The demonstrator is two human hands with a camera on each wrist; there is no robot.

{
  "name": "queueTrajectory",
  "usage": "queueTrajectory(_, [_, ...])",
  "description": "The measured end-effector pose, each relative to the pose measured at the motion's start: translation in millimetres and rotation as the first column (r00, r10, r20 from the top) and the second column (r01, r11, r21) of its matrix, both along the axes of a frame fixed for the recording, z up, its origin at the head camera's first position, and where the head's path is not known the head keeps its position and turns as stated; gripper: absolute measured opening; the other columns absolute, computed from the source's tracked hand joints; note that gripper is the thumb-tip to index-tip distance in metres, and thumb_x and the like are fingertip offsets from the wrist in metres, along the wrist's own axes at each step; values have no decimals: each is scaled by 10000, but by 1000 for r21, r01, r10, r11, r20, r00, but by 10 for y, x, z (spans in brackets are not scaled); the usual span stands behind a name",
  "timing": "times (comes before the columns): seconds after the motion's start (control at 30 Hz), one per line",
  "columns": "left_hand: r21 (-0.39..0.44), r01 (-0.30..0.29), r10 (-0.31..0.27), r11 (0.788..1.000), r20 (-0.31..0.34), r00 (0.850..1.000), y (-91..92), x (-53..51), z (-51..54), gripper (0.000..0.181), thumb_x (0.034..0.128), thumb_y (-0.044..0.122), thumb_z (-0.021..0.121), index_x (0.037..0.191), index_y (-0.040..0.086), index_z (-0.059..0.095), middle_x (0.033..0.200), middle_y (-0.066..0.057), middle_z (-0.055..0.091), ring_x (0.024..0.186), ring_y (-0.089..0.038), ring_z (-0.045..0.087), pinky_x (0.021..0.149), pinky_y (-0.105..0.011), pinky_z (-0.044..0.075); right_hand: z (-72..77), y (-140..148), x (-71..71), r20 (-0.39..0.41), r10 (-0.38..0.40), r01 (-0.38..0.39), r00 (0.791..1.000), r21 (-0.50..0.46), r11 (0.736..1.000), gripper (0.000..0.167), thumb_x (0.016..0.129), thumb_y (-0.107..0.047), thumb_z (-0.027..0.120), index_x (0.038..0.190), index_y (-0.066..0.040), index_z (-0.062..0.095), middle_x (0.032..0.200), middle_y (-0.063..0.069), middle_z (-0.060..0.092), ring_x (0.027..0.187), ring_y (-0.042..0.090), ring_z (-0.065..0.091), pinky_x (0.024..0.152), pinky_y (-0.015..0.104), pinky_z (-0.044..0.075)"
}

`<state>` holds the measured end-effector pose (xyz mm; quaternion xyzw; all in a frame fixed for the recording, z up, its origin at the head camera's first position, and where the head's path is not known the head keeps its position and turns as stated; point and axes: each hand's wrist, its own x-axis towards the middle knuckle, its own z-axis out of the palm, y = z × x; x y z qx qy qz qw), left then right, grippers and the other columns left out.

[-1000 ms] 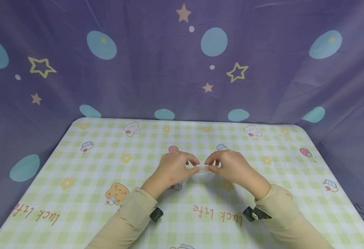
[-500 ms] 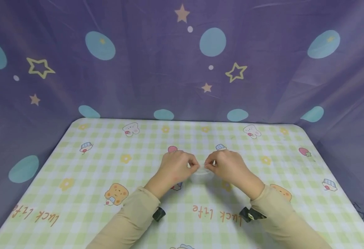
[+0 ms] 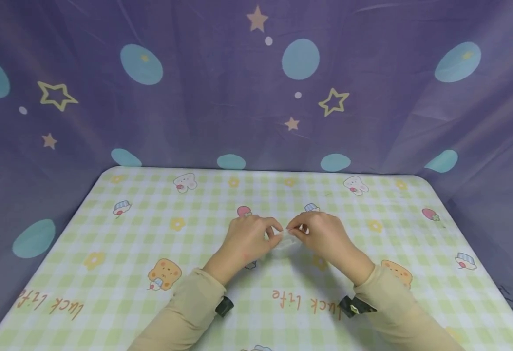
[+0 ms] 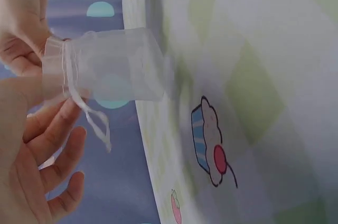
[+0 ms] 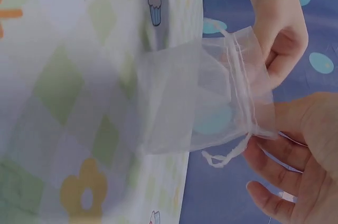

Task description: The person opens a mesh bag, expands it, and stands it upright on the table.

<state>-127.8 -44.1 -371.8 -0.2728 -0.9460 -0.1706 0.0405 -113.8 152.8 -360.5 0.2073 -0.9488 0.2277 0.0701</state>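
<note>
A small sheer white drawstring pouch [image 4: 116,65] hangs between my two hands, mouth upward, its bottom close to the tablecloth. Thumb and fingers of my left hand [image 3: 248,237] pinch one side of its gathered top. At the opposite side of the rim, my right hand [image 3: 326,235] pinches it the same way. White cord loops dangle from both ends of the stitched channel, one drawstring [image 5: 224,158] showing beside the right fingers. Through the mesh, the right wrist view shows a paler angular patch; whether it is a fold or something inside, I cannot tell.
A green-and-white checked tablecloth [image 3: 142,234] with printed cakes, flowers and lettering covers the table. Behind it and at both sides hangs a purple curtain [image 3: 221,107] with stars and blue ovals. Small dark wrist cameras sit at both cuffs.
Both hands stay over nearly the same spot. The fingertips have shifted slightly along the pouch's rim, and the pouch, faint at first, shows more clearly below them.
</note>
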Motion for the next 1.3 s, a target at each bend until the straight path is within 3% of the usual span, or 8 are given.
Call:
queueTrajectory(0.2, [10, -14, 14, 1000, 24, 1000, 25, 17, -28, 157, 930, 346, 680, 1026, 258, 768, 760, 152, 688, 579, -47, 524, 488, -211, 412, 13, -62, 51, 59, -32, 33, 998, -1, 999, 141, 849, -242, 800, 974, -183, 771, 913, -71, 719, 775, 133, 639, 592, 286, 490])
queueTrajectory(0.33, [39, -72, 70, 997, 38, 997, 22, 42, -30, 120, 937, 279, 667, 1000, 248, 765, 778, 134, 694, 529, -41, 475, 475, -213, 399, -4, -72, 81, 88, -92, 93, 992, -4, 996, 244, 847, -271, 804, 1044, -139, 744, 1001, -11, 711, 842, 191, 652, 617, 317, 507])
queueTrajectory(0.47, [95, -139, 136, 986, 32, 990, 17, 71, -41, 104, 927, 264, 671, 977, 249, 762, 766, 136, 687, 496, -35, 450, 476, -221, 390, -26, -63, 87, 82, -156, 159, 984, -35, 987, 271, 848, -267, 803, 1045, -95, 731, 983, 26, 708, 843, 206, 649, 652, 366, 520])
queueTrajectory(0.63, [210, -190, 193, 959, 3, 981, 32, 103, -82, 72, 910, 247, 684, 923, 231, 754, 749, 129, 689, 491, -32, 458, 492, -233, 400, -51, -73, 80, 92, -172, 181, 981, -97, 979, 241, 857, -279, 791, 993, -86, 741, 846, 10, 707, 774, 193, 650, 678, 377, 523])
queueTrajectory(0.83, [333, -227, 233, 915, 21, 972, 63, 124, -110, 54, 909, 242, 698, 897, 203, 733, 765, 106, 710, 521, -35, 501, 529, -249, 425, -60, -109, 91, 88, -150, 163, 985, -165, 973, 279, 853, -210, 791, 1069, -50, 718, 797, 6, 706, 679, 163, 642, 646, 362, 520])
queueTrajectory(0.93, [332, -249, 252, 910, 36, 967, 50, 119, -112, 53, 903, 251, 701, 888, 212, 732, 759, 115, 705, 488, -26, 466, 511, -250, 408, -45, -108, 89, 86, -158, 170, 984, -164, 972, 216, 856, -136, 771, 1053, -57, 728, 779, -8, 701, 635, 110, 601, 616, 336, 501])
queueTrajectory(1.13, [264, -259, 263, 929, 23, 965, -11, 91, -58, 37, 872, 254, 706, 870, 243, 741, 741, 133, 690, 506, -24, 478, 519, -255, 406, 19, -57, 78, 91, -169, 181, 981, -143, 973, 79, 871, -102, 748, 947, -95, 770, 773, -22, 704, 671, 118, 602, 611, 322, 486])
queueTrajectory(1.3, [207, -280, 266, 938, 89, 960, -60, 62, 29, 46, 872, 278, 693, 870, 276, 739, 736, 168, 671, 524, -40, 507, 541, -281, 425, 72, -20, 61, 111, -155, 169, 982, -126, 978, 54, 872, -105, 744, 910, -109, 782, 741, -41, 687, 652, 98, 588, 603, 315, 480])
